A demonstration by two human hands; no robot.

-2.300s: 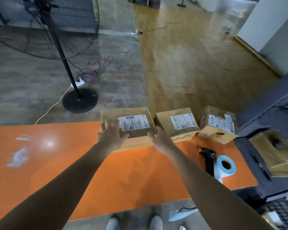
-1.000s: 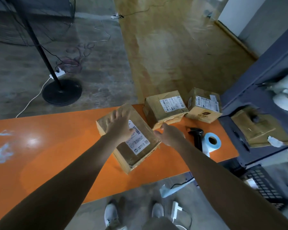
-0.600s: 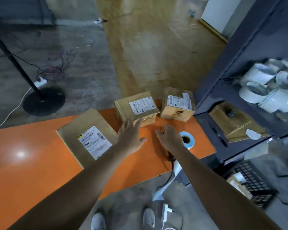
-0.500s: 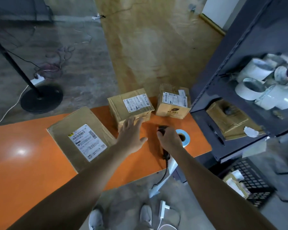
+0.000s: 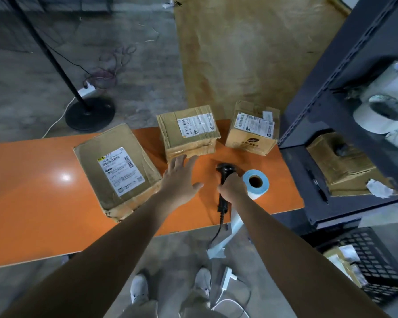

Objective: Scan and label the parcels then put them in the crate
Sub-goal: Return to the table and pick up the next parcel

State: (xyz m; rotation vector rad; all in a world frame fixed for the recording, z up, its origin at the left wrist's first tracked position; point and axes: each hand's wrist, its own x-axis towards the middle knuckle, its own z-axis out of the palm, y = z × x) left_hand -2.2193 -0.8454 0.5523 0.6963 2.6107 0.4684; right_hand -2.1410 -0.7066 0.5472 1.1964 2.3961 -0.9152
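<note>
- right hand (image 5: 232, 188): fingers clamped round the handle of the black scanner (image 5: 225, 170). Its head points away from the person and the cord drops over the near counter edge. Can't tell if it's off the counter (image 5: 32, 203) yet.
- left hand (image 5: 178, 180): fingers (image 5: 179, 161) straight, spread, holding nothing. The tips are just short of the middle parcel (image 5: 189, 131). Hovering or resting on the counter, can't tell.
- step, my read: scan stage, tool pickup. All three parcels sit on the counter, none crated.
- next move needs: raise the scanner and aim the head at a barcode. The flat parcel (image 5: 117, 171) is just left of the left hand with its label face-up, so it's the easy target. The free hand can steady it.
- parcels: brown corrugated card, taped seams, creased. The flat one is wide and low, with a crushed near corner. The middle one and the right parcel (image 5: 253, 131) are boxier, with white printed labels on top.
- label roll (image 5: 255, 183): pale blue-white cylinder on end, core hole up, just beside the right hand.
- counter: glossy orange, hard glare spot.
- crate (image 5: 365, 260): black plastic lattice on the floor to the right, below the dark metal shelf (image 5: 331, 99). Contents too blurred to identify.
</note>
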